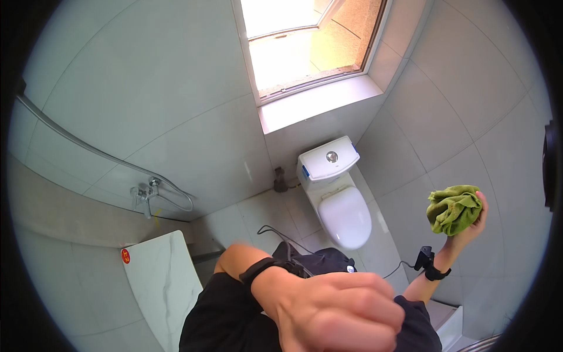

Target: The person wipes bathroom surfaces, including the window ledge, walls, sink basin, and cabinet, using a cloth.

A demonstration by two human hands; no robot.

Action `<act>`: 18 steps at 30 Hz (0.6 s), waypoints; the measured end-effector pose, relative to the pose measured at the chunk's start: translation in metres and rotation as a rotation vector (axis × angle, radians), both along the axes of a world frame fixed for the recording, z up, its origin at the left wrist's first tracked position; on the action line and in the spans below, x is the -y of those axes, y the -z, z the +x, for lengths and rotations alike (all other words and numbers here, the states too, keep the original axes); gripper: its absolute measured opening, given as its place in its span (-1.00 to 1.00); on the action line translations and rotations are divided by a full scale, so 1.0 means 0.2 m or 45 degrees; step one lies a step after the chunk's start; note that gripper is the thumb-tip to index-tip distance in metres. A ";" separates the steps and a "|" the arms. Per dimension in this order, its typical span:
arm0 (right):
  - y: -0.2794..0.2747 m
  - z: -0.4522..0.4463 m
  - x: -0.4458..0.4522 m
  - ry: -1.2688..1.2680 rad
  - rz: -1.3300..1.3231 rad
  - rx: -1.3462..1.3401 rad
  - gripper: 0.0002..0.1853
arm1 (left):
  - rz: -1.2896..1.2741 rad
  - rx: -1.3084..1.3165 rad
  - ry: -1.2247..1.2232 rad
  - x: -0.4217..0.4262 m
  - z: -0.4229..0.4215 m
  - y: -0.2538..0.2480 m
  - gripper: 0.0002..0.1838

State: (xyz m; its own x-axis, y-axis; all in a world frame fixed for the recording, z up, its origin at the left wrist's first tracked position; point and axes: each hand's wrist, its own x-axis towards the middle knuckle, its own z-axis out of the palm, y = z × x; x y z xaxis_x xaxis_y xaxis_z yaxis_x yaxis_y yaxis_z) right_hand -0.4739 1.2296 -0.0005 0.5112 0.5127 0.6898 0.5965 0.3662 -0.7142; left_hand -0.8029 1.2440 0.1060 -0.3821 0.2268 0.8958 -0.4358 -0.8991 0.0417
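On the right, my right hand (482, 216) grips a crumpled green cloth (453, 210), raised in front of the tiled wall. A small black device on a band (433, 267) sits at that wrist, with a thin cable leading from it. Close to the camera, my left hand (343, 314) looms large with its fingers curled in. Its palm side faces away, so whatever it may hold is hidden. A black strap (261, 271) circles the left wrist.
A white toilet (346, 220) with its lid down stands below an open window (314, 50). To the left are a wall-mounted shower tap (151, 190) with a hose and a white marble-patterned panel (167, 281) with a red sticker. A dark brush holder (280, 180) stands beside the toilet.
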 end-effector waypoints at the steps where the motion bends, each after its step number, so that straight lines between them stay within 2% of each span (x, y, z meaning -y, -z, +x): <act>1: 0.01 -0.03 -0.04 -0.034 -0.013 0.000 -0.52 | 0.001 -0.091 0.029 -0.01 -0.05 0.03 -0.86; 3: 0.05 -0.08 -0.12 -0.077 0.013 0.105 -0.51 | -0.001 -0.275 0.079 -0.04 -0.15 0.10 -0.86; 4: 0.06 -0.12 -0.16 -0.102 0.016 0.102 -0.51 | -0.116 -0.409 0.272 -0.02 -0.25 0.10 -0.82; 6: 0.08 -0.19 -0.23 -0.135 0.024 0.095 -0.51 | -0.163 -0.685 0.421 -0.06 -0.37 0.10 -0.78; 8: 0.11 -0.26 -0.31 -0.204 0.039 0.078 -0.52 | -0.080 -0.493 0.119 -0.09 -0.32 0.11 -0.86; 10: 0.12 -0.32 -0.39 -0.261 0.037 0.088 -0.54 | 0.055 -0.610 -0.006 -0.17 -0.36 0.11 -0.83; 12: 0.10 -0.38 -0.47 -0.349 0.025 0.094 -0.57 | 0.064 -1.024 0.059 -0.26 -0.46 0.06 -0.83; 14: 0.03 -0.45 -0.55 -0.541 -0.003 0.193 -0.58 | -0.010 -1.229 -0.160 -0.31 -0.42 0.04 -0.81; 15: 0.00 -0.48 -0.60 -0.637 -0.015 0.242 -0.58 | 0.006 -1.230 -0.415 -0.35 -0.35 0.08 -0.74; 17: -0.03 -0.53 -0.69 -0.788 -0.004 0.366 -0.61 | -0.122 -1.285 -0.481 -0.50 -0.26 0.18 -0.74; 18: -0.07 -0.55 -0.75 -0.835 -0.012 0.490 -0.63 | -0.153 -1.400 -0.585 -0.58 -0.23 0.21 -0.65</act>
State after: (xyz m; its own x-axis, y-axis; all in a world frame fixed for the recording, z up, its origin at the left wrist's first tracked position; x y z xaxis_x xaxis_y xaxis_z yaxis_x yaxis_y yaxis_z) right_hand -0.5845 1.3791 0.0132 -0.1757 0.6353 0.7520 0.4664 0.7264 -0.5047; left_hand -0.8484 1.3593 0.0637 0.5081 0.3740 0.7759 0.2466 -0.9263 0.2850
